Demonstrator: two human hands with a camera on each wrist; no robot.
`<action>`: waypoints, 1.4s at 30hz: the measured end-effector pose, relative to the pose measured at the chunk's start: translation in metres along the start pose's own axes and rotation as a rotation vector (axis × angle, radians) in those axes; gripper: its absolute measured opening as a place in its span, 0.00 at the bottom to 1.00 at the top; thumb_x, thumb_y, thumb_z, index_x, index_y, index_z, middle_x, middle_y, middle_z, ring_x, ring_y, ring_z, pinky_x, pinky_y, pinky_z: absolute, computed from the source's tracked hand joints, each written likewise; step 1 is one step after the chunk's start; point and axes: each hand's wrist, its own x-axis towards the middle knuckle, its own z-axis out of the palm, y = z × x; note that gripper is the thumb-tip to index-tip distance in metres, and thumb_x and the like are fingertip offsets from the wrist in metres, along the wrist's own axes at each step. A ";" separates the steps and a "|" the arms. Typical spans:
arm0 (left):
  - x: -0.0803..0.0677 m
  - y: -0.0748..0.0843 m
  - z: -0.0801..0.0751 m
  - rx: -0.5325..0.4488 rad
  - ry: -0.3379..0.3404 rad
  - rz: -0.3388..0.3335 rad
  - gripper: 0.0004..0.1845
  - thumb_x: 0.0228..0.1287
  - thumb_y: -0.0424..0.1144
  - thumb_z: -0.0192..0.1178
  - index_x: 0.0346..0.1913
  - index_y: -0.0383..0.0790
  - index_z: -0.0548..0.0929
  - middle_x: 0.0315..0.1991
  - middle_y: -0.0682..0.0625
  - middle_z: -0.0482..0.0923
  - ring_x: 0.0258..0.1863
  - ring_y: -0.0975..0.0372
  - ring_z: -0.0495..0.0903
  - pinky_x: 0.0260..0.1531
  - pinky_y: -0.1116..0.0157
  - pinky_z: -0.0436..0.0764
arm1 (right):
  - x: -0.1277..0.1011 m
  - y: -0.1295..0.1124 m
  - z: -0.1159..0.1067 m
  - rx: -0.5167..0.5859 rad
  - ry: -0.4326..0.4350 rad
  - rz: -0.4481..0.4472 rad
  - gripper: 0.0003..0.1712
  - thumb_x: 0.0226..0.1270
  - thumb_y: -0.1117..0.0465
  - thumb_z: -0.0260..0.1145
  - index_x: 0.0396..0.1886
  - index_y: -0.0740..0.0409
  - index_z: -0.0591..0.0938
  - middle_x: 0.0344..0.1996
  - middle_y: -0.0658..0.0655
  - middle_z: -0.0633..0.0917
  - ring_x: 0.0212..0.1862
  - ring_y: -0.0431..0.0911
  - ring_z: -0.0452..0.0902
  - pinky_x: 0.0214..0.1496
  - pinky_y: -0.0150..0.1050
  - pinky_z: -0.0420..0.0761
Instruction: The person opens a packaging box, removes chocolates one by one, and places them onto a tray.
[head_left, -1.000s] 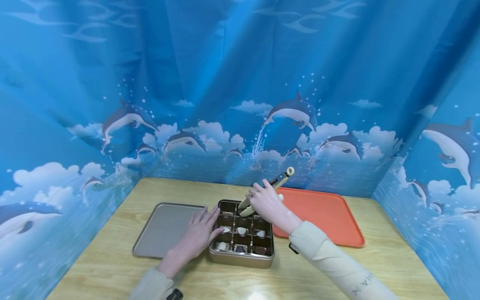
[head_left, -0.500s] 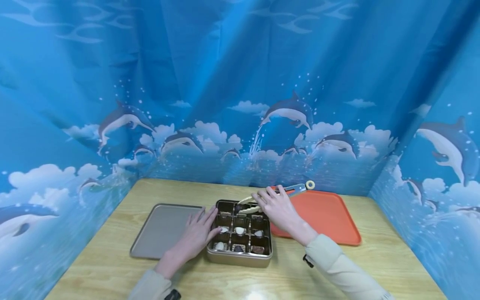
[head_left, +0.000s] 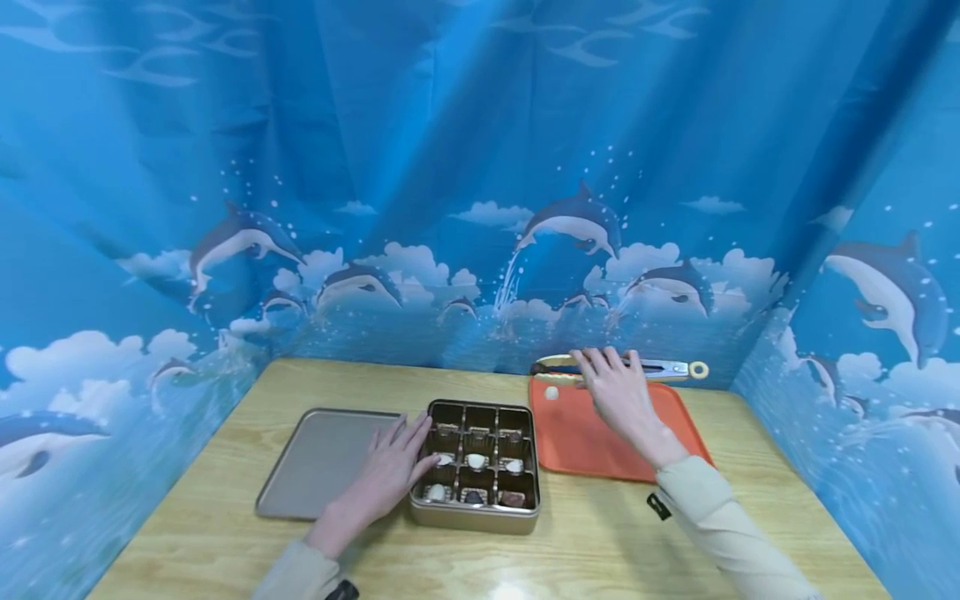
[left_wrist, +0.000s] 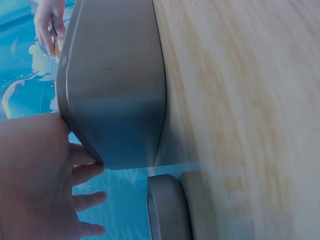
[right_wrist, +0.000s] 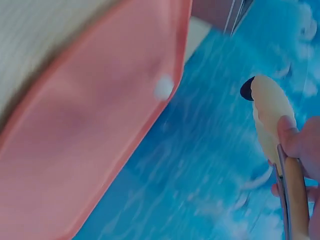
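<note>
A gold box [head_left: 474,515] divided into compartments stands mid-table, with small white and dark pieces in its near rows. My left hand [head_left: 397,462] rests open against the box's left side [left_wrist: 115,100], fingers fairly straight. Further right, my right hand [head_left: 603,373] grips cream and metal tongs [head_left: 663,369] held level above the far edge of the orange tray [head_left: 600,442]. The tongs' tips [right_wrist: 267,107] point left and pinch a small dark piece [right_wrist: 246,89]. One small white piece [head_left: 552,392] lies on the tray near its far left corner [right_wrist: 163,87].
A flat grey tray [head_left: 322,458] lies just left of the box, touching it [left_wrist: 167,210]. Blue dolphin-print curtains [head_left: 480,208] close in the wooden table [head_left: 585,542] at the back and both sides.
My right hand has carried the tongs from over the box's far row rightwards and back, to above the orange tray. The left hand has stayed on the box.
</note>
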 end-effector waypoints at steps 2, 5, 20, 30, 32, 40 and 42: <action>0.000 0.000 0.000 0.003 0.002 -0.001 0.36 0.79 0.55 0.49 0.77 0.34 0.61 0.79 0.42 0.56 0.77 0.39 0.54 0.72 0.32 0.52 | -0.003 0.015 0.003 -0.012 -0.021 0.040 0.25 0.65 0.62 0.73 0.62 0.57 0.81 0.50 0.60 0.83 0.50 0.58 0.75 0.45 0.57 0.73; 0.000 0.000 0.000 0.009 0.001 -0.002 0.36 0.78 0.56 0.49 0.77 0.34 0.61 0.79 0.42 0.56 0.77 0.40 0.54 0.72 0.32 0.52 | -0.007 0.034 0.010 -0.025 -0.059 0.070 0.24 0.66 0.59 0.72 0.61 0.58 0.81 0.49 0.61 0.83 0.50 0.60 0.75 0.46 0.59 0.73; 0.000 -0.002 0.001 0.021 -0.012 -0.003 0.37 0.79 0.56 0.48 0.78 0.35 0.60 0.79 0.43 0.55 0.77 0.40 0.53 0.72 0.32 0.52 | -0.018 0.051 0.039 -0.115 -0.359 0.059 0.19 0.67 0.57 0.70 0.56 0.56 0.85 0.45 0.59 0.82 0.50 0.57 0.74 0.51 0.56 0.71; 0.000 -0.001 0.001 0.013 0.001 0.007 0.36 0.78 0.56 0.48 0.77 0.34 0.61 0.79 0.41 0.56 0.77 0.40 0.54 0.72 0.32 0.53 | -0.013 0.046 0.042 -0.102 -0.471 0.080 0.20 0.68 0.55 0.69 0.57 0.56 0.84 0.44 0.59 0.81 0.50 0.56 0.73 0.51 0.55 0.69; 0.000 0.000 0.001 0.014 -0.009 0.003 0.36 0.79 0.56 0.48 0.78 0.34 0.60 0.79 0.42 0.56 0.77 0.40 0.54 0.72 0.32 0.52 | -0.013 0.047 0.038 -0.088 -0.458 0.092 0.21 0.69 0.56 0.69 0.59 0.57 0.83 0.45 0.60 0.81 0.51 0.57 0.72 0.51 0.56 0.69; 0.001 0.000 0.001 0.018 -0.015 -0.006 0.36 0.79 0.55 0.48 0.77 0.33 0.60 0.79 0.41 0.55 0.77 0.39 0.54 0.72 0.32 0.51 | -0.013 0.049 0.023 -0.061 -0.276 0.077 0.26 0.69 0.54 0.69 0.64 0.58 0.80 0.49 0.62 0.81 0.52 0.58 0.73 0.47 0.55 0.70; 0.001 -0.001 0.001 0.017 -0.015 -0.007 0.36 0.79 0.55 0.48 0.77 0.34 0.60 0.79 0.41 0.55 0.77 0.39 0.53 0.72 0.32 0.51 | -0.014 0.047 0.020 -0.059 -0.254 0.064 0.26 0.70 0.54 0.68 0.65 0.57 0.80 0.49 0.62 0.81 0.52 0.58 0.73 0.46 0.54 0.69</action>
